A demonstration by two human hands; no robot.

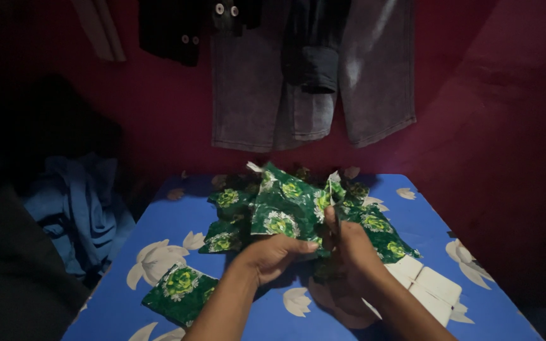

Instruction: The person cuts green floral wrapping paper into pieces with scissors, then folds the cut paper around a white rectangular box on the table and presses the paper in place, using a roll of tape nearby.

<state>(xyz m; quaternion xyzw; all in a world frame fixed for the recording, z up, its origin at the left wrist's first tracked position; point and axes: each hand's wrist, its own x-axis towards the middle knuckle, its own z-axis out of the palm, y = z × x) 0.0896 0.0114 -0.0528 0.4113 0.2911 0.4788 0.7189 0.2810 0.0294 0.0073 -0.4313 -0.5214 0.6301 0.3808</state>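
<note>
Gripping green sachet (284, 218) — left hand (273, 252) below it; right hand (349, 243) closed on its right edge

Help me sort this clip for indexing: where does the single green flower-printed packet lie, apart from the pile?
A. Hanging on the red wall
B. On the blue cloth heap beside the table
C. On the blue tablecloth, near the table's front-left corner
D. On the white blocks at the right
C: the lone green packet lies flat on the blue flowered tablecloth, left of the left hand and apart from the pile.
</note>
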